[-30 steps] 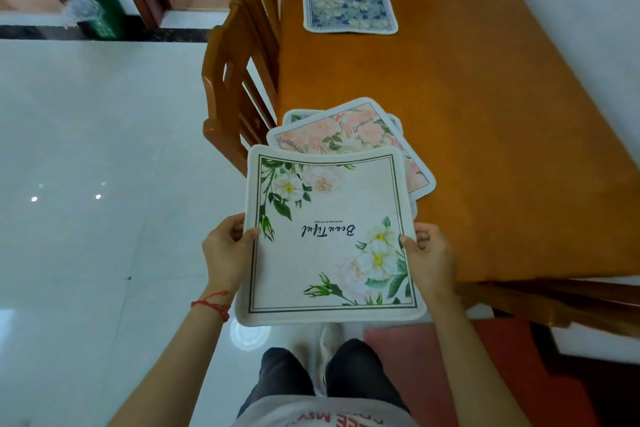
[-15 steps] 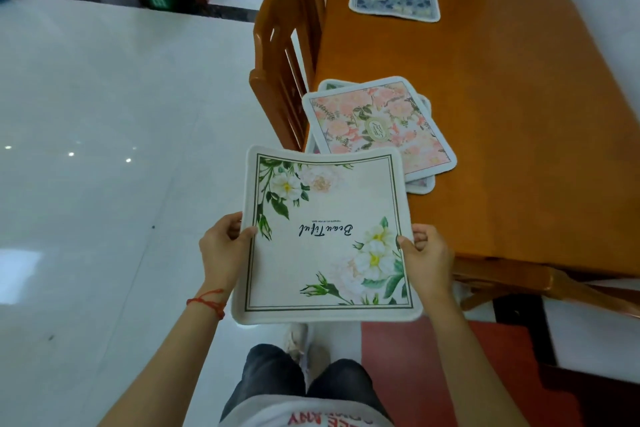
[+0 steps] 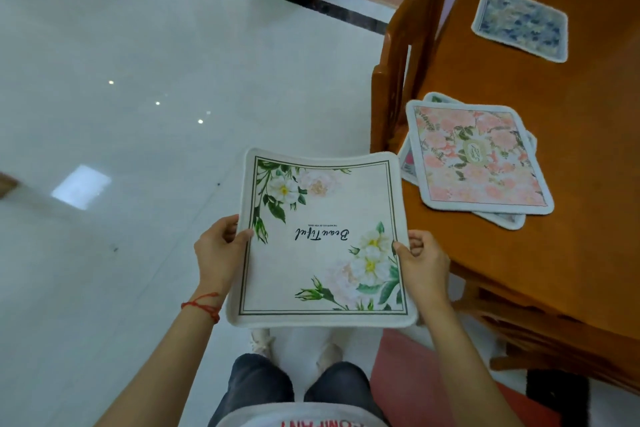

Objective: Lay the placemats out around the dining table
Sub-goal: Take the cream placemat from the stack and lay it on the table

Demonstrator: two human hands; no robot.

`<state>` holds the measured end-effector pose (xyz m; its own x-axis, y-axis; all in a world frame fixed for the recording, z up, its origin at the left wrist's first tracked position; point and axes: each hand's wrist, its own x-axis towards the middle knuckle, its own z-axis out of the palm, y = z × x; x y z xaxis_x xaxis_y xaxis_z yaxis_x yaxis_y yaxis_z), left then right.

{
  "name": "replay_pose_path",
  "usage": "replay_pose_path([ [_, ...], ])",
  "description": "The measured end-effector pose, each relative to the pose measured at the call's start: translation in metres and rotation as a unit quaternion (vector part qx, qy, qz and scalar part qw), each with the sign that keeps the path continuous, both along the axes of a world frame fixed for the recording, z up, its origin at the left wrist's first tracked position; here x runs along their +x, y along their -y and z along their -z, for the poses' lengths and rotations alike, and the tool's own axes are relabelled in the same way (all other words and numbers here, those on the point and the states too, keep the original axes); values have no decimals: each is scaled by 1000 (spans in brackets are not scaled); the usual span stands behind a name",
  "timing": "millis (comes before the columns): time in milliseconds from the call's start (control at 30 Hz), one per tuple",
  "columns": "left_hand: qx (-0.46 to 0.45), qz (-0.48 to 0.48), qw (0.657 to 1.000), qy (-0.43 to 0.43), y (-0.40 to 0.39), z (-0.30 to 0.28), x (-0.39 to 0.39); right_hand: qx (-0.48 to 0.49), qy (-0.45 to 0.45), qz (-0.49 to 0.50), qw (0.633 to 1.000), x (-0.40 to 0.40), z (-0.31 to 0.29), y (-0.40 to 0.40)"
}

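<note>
Pinching the white floral placemat (image 3: pixel 322 239) by its side edges, the left hand (image 3: pixel 218 253) and right hand (image 3: pixel 424 262) are holding it level. It is hovering off the tabletop (image 3: pixel 588 253), left of the pink placemat (image 3: pixel 479 158) stacked there.

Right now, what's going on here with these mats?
A person stands beside the dining table, holding a white floral placemat flat in front of them, the left hand and right hand each pinching a side edge. It is not on the table yet. A pink floral placemat tops a small stack near the table's edge, and a blue placemat lies alone farther along.
</note>
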<state>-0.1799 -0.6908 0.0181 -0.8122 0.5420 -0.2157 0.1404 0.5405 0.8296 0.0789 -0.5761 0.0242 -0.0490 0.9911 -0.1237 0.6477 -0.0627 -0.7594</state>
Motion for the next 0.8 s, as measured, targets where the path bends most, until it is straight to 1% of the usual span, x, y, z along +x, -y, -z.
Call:
replay_pose_path([
  [167, -4, -60, 998, 14, 31, 2, -61, -9, -14, -48, 999, -74, 4, 4],
  [433, -9, -120, 993, 14, 58, 6, -155, -47, -21, -94, 994, -189, 14, 2],
  [600, -13, -137, 990, 9, 46, 5, -190, -42, -17, -103, 994, -226, 12, -14],
  [800, -14, -138, 990, 7, 0, 7, -226, -40, -21, -98, 994, -260, 14, -55],
])
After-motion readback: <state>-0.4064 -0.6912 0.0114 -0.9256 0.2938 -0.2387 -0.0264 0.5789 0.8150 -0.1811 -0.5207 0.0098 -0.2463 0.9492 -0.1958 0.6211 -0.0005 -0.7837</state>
